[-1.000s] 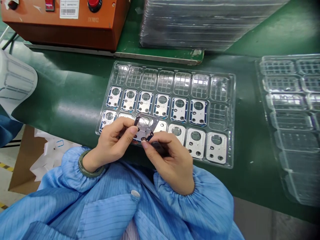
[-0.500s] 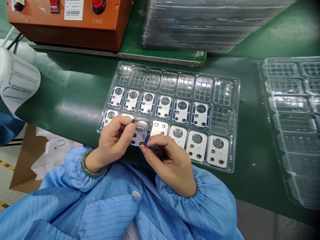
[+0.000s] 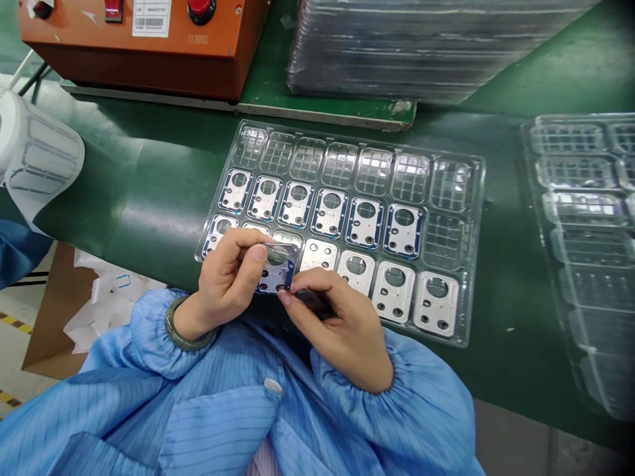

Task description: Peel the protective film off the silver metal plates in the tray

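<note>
Hiding plate (image 3: 276,270) edge: left hand (image 3: 228,274); right hand (image 3: 347,324) half-covers unclear dark object (image 3: 313,301).

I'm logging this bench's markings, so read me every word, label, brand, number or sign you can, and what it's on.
No text reads clearly.
White rectangular barcode label on the orange rectangular box: print too small and blurred.
Faint lettering below the box's round red knob: illegible.

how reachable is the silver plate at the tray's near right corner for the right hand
Likely yes: nothing covers that silver plate, and the right hand is close by, though its fingertips are at the corner of the held plate and would probably have to leave it.
</note>
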`<action>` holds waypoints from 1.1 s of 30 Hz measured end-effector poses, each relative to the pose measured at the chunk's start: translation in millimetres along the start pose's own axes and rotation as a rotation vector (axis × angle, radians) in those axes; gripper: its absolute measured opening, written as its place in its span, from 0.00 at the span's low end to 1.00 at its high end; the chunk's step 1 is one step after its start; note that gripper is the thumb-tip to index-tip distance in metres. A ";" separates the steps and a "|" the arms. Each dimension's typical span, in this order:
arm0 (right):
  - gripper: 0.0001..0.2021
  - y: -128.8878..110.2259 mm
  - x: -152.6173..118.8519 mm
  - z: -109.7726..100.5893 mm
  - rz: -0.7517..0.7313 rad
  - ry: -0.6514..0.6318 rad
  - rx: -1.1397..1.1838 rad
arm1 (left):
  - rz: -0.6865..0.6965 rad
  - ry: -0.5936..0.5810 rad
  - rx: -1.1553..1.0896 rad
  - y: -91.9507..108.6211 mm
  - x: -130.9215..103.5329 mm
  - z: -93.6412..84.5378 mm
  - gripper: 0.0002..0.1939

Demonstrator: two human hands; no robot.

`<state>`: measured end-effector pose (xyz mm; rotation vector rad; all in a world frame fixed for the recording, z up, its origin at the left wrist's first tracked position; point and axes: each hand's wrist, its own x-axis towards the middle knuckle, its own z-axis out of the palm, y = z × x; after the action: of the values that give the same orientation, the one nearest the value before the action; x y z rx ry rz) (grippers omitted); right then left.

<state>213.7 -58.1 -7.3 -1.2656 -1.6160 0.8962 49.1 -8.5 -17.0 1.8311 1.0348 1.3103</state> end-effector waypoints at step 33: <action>0.05 -3.0 3.6 -1.7 0.011 -0.080 0.000 | 0.049 0.087 0.060 -1.3 -0.6 1.9 0.03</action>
<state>213.9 -55.2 -3.2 -1.2539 -1.6728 0.9636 50.5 -8.5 -18.9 1.8682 1.0923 1.4131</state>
